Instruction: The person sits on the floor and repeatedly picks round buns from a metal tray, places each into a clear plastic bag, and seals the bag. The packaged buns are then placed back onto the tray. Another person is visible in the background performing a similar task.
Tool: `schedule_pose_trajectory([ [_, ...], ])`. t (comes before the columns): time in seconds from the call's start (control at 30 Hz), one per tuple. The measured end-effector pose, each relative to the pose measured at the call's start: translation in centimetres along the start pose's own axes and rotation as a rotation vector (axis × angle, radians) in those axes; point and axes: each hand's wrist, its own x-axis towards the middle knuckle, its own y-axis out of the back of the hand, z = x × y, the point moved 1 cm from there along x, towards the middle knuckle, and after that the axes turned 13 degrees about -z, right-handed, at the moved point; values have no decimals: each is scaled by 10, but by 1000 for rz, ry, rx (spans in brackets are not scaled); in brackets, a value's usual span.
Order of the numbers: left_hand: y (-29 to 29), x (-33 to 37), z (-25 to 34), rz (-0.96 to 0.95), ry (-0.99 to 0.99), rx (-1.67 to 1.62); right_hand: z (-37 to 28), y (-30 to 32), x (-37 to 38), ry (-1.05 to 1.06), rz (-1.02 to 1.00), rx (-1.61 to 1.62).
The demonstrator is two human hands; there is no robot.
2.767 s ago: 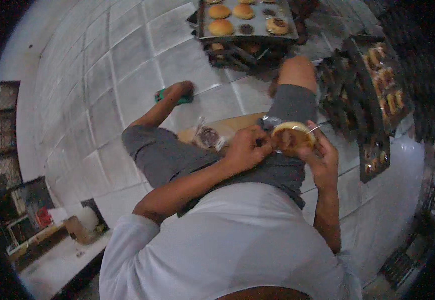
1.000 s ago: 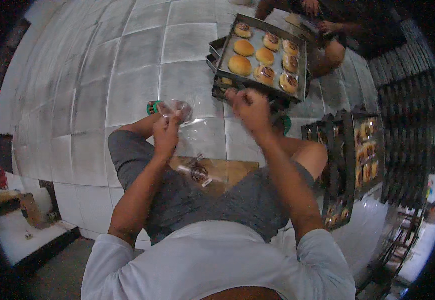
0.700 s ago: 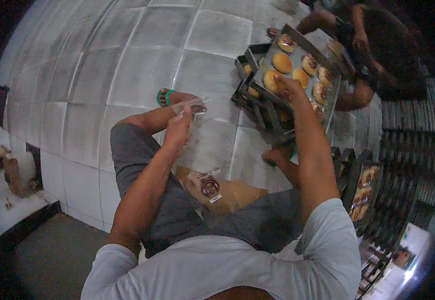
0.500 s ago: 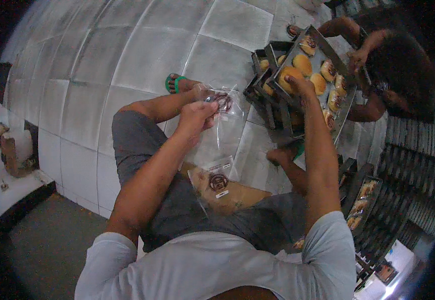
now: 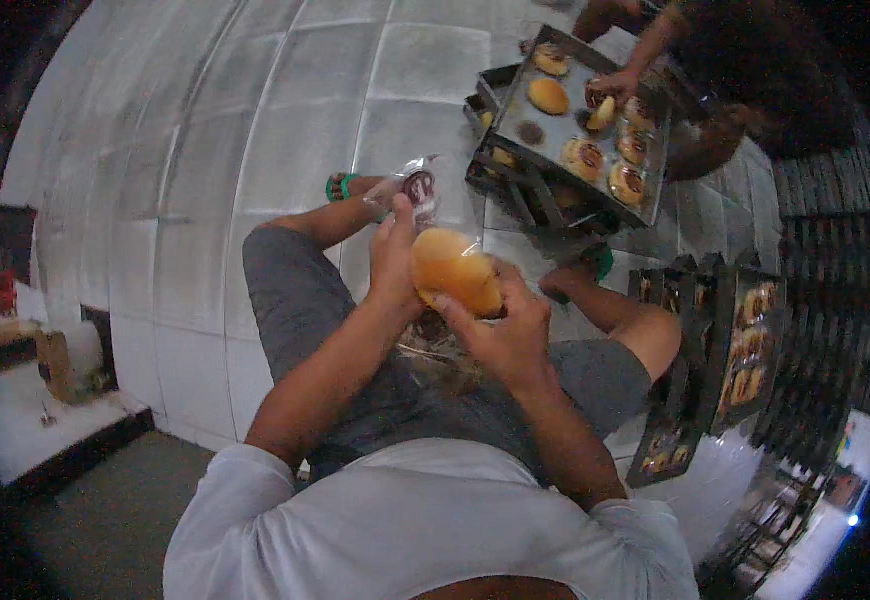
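Note:
A golden bun (image 5: 452,268) is in my right hand (image 5: 513,335), whose fingers close round its lower right side over my lap. My left hand (image 5: 393,255) pinches a clear plastic bag (image 5: 420,192) with a dark round print. The bag stands up above the left thumb, and the left hand is right against the bun's left side. Whether any of the bun is inside the bag, I cannot tell. Beneath both hands, other clear packaging (image 5: 435,350) lies blurred on my lap.
Ahead to the right, a metal tray (image 5: 527,160) of plain and wrapped buns rests on stacked trays (image 5: 495,80). A co-worker's hand (image 5: 615,88) holds a bun over it. More trays of wrapped buns (image 5: 750,345) stand at right. A white ledge (image 5: 30,385) is at left.
My right hand has lifted the bun off the tray and brought it back to my left hand. The co-worker's hand has moved in over the tray and now holds a bun.

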Motion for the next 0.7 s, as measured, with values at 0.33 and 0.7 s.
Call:
schedule_pose_trajectory([
  [0.33, -55, -97, 7, -551, -342, 285, 8, 49, -38, -142, -37, 1028],
  [0.7, -17, -100, -32, -342, 42, -93, -8, 37, -81, 169, 115, 242],
])
